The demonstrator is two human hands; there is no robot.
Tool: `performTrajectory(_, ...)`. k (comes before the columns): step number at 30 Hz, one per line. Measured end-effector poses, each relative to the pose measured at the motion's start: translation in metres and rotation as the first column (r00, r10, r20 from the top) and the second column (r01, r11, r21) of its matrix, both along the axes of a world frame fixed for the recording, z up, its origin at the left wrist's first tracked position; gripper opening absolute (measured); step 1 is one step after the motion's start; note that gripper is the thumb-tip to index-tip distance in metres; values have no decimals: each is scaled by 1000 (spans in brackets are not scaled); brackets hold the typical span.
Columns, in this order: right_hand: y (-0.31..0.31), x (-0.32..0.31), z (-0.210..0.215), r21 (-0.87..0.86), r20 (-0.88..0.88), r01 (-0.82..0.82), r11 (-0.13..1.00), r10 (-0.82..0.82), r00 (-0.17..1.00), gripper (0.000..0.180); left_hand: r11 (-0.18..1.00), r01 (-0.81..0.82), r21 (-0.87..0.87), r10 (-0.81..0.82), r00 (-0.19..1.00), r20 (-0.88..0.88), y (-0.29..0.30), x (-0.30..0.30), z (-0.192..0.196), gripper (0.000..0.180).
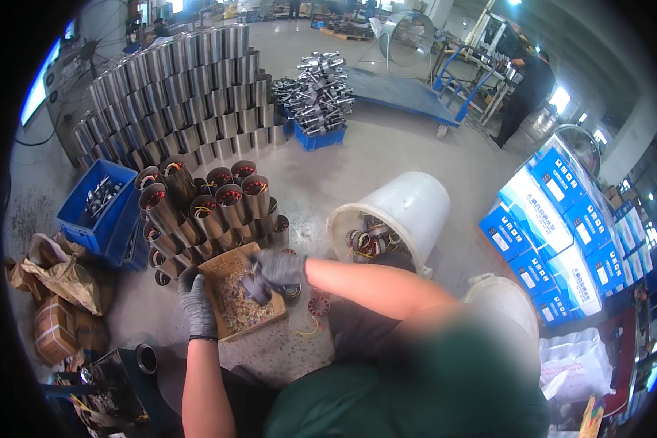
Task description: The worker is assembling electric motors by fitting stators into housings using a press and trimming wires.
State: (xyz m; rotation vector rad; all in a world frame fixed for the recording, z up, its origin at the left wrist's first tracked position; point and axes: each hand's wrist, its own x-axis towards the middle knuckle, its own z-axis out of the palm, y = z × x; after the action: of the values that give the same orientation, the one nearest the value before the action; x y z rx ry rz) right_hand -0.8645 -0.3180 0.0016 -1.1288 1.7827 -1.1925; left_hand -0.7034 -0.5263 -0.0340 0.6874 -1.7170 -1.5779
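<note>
A tan rectangular tray (250,334) stands low in front of me, its bottom covered with small multicoloured bits. My left hand (197,308), in a grey glove, is closed at the tray's left rim; its fingertips are partly hidden. Over the tray's right half is my right hand (281,268), also gloved and closed. A dark grey, blurred shape (256,287) shows at its fingers, and I cannot make out its kind. Just beyond the tray stand stacked metal tubes (230,208) with red and copper-wound motor stators inside. Right of the tray, a loose stator (318,305) lies on the floor.
A white bucket (409,208) lies on its side with wound stators inside. Further off rise stacked bare steel tubes (190,95). Blue crates (98,233) sit left; another blue crate (320,139) holds metal shafts. Blue-white cartons (555,233) stand right, and a flat cart (401,95) behind.
</note>
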Motion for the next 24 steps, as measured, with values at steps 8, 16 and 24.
performTrajectory(8,1,20,35,-223,447,227,948,-107,888,47,454,414,789,-493,854,-164,64,11,37,35)
performTrajectory(16,-2,50,34,31,115,267,963,-269,956,57,908,325,263,-375,912,167,43,2,-21,34)
performTrajectory(24,-5,57,9,178,-157,276,945,-249,956,58,921,373,-112,-268,815,513,49,14,0,22)
